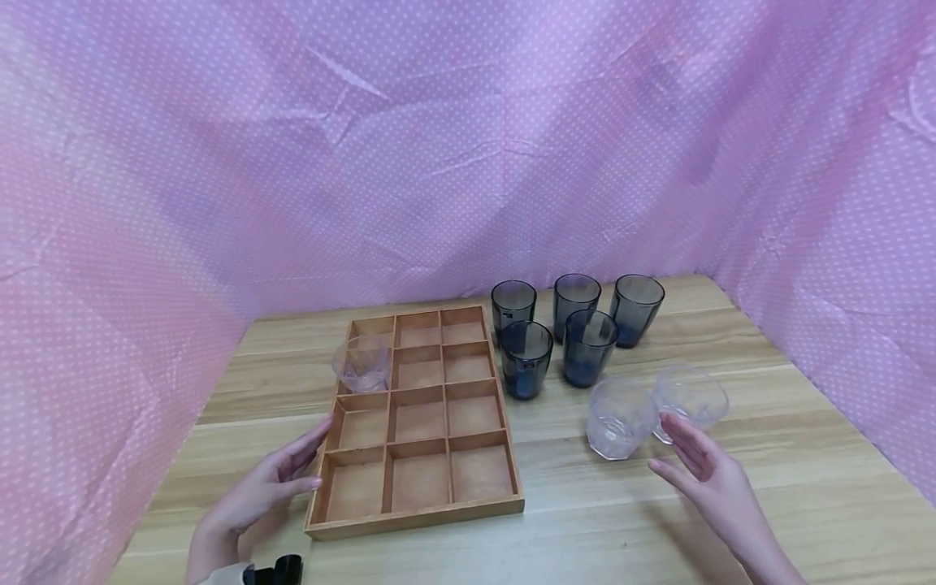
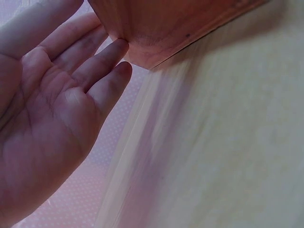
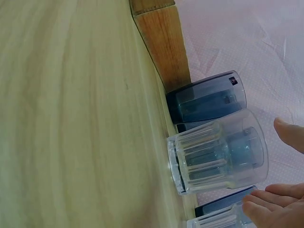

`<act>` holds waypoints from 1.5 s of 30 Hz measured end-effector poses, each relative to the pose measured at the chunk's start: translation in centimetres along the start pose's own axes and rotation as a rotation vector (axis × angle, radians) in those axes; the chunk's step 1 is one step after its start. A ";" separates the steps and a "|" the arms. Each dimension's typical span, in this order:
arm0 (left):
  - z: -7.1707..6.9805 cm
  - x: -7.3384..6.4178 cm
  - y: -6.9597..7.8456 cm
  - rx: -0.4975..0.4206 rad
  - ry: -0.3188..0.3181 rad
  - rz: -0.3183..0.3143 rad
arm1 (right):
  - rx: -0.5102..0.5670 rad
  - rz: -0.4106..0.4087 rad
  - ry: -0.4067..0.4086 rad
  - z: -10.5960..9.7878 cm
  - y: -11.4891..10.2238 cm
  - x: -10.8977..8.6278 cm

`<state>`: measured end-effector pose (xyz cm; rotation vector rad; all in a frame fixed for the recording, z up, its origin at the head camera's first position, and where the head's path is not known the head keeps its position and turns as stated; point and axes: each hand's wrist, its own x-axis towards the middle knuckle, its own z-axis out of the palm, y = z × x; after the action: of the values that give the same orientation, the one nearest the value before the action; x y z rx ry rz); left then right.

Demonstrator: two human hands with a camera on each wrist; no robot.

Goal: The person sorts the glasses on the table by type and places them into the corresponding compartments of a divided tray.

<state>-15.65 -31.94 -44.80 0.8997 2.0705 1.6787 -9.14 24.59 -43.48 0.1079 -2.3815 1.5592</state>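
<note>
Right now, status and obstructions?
Left hand touching divided wooden tray. Right hand empty near two clear tumblers, nothing between; five smoky tumblers behind. Third clear tumbler in tray.

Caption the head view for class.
Left fingers at the wooden tray, right fingers by two clear glasses, five dark glasses beyond.

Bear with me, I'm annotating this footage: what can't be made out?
- Head view: base of the middle back dark glass, mostly hidden behind the front right glass.
- Left wrist view: most of the wooden tray, cut off by the top edge.
- Right wrist view: the lower clear glass, partly cut off by the bottom edge.
- Same view: mark on the upper dark glass, too small to read.
</note>
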 end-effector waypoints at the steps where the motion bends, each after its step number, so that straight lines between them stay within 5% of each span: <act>1: 0.0 0.0 0.0 -0.001 0.001 -0.002 | -0.022 0.009 0.006 0.0 0.0 0.0; 13: -0.2 0.1 0.5 0.027 0.022 -0.022 | -0.118 0.100 -0.018 0.5 -0.6 0.7; 20: -0.5 0.0 0.6 0.001 0.012 0.025 | -0.160 0.093 -0.024 1.2 -0.9 1.6; 38: -0.1 -0.4 0.5 0.023 0.026 -0.056 | -0.119 0.231 -0.060 2.5 -1.3 2.7; 45: 0.0 -0.1 0.1 0.026 0.028 -0.079 | -0.164 0.199 -0.028 2.6 -1.5 3.2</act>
<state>-15.55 -32.02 -44.74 0.7960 2.1217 1.6367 -12.43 21.93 -42.23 -0.1473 -2.5988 1.4433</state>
